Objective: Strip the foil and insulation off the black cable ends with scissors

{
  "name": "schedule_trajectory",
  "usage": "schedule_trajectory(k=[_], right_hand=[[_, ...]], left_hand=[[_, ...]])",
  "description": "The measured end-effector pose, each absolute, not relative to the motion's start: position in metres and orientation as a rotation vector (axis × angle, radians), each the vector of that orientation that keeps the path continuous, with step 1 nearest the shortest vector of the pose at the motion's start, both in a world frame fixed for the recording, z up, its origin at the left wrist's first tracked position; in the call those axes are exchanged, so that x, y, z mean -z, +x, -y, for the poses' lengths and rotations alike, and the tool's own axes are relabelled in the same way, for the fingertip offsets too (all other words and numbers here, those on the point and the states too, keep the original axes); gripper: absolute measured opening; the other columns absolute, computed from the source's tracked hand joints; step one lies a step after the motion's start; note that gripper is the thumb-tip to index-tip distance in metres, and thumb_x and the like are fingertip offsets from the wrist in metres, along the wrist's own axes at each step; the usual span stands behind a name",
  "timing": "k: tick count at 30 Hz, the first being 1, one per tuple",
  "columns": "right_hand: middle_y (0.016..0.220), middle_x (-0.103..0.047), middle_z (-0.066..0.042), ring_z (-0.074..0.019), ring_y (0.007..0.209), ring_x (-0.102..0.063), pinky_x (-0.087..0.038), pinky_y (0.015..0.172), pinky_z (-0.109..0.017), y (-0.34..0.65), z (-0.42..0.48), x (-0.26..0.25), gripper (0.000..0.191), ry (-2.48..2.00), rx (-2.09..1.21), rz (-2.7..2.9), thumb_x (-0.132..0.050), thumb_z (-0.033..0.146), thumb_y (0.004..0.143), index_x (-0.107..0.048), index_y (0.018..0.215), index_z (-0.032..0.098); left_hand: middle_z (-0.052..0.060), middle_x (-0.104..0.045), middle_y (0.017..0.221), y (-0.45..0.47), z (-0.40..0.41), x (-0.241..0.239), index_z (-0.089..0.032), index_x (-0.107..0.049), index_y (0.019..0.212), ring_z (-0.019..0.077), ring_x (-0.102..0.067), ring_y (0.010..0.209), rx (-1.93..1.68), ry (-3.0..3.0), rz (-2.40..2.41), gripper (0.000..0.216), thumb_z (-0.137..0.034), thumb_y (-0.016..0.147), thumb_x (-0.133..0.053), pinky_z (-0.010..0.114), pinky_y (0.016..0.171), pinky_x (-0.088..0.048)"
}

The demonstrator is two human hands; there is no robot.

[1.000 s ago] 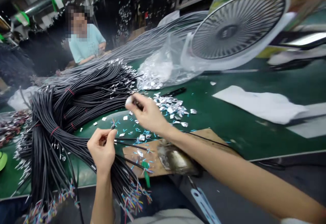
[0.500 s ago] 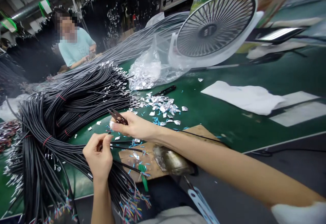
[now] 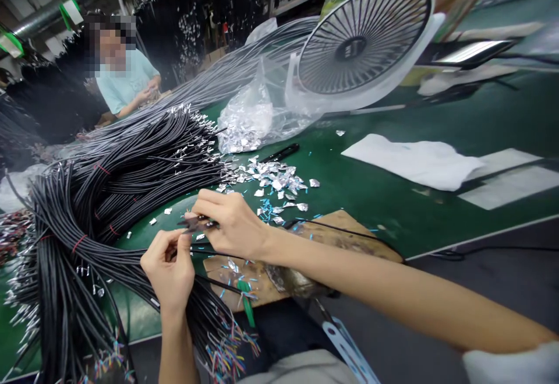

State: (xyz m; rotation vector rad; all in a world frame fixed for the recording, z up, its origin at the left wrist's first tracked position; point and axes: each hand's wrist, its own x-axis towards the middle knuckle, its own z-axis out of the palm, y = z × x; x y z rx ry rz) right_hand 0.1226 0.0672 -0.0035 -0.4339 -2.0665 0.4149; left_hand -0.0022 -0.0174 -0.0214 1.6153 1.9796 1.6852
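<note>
My left hand (image 3: 168, 264) is closed in a pinch, thumb against fingertips, on a black cable whose end barely shows. Just above and to the right, my right hand (image 3: 233, 221) is wrapped round dark thread snips (image 3: 198, 224), their blades reaching the left fingertips. More black cables (image 3: 144, 259) run beneath the left hand, with multicoloured wire ends (image 3: 225, 352) fanning out at the table's front edge. Below the right wrist lies a stained wooden board (image 3: 240, 267) scattered with foil and blue bits.
Bundled black cables (image 3: 144, 168) cover the left side. Foil scraps (image 3: 279, 180) and a black-handled tool (image 3: 282, 152) lie beyond my hands. Behind them are a clear plastic bag (image 3: 248, 122) and a fan (image 3: 362, 46). A person (image 3: 126, 81) sits across the table.
My right hand has turned over and brought the snips down to the left fingertips; before, they pointed up and away. The left hand has stayed nearly in place.
</note>
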Motion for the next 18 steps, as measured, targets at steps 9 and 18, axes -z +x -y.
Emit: schedule_trajectory(k=[9,18], right_hand=[[0.064,-0.055,0.0,-0.0108,0.058,-0.047,-0.035,0.055,-0.024,0.129,-0.073,-0.008,0.018,-0.676,-0.888,1.671,-0.053,0.026,0.084,-0.058,0.07,0.016],[0.061,-0.06,-0.001,-0.0099,0.055,-0.047,-0.038,0.053,-0.023,0.13,-0.064,-0.007,0.016,-0.446,-0.798,1.858,-0.056,0.017,0.081,-0.067,0.071,0.014]], left_hand=[[-0.003,-0.056,0.053,-0.001,0.018,0.014,-0.016,-0.066,0.062,0.0081,-0.049,0.048,-1.797,1.553,-2.033,0.017,-0.028,0.074,-0.066,0.017,0.046,-0.037],[-0.003,-0.056,0.055,-0.001,0.02,0.016,-0.017,-0.064,0.063,0.0088,-0.049,0.05,-1.765,1.602,-2.085,0.017,-0.029,0.075,-0.065,0.018,0.046,-0.038]])
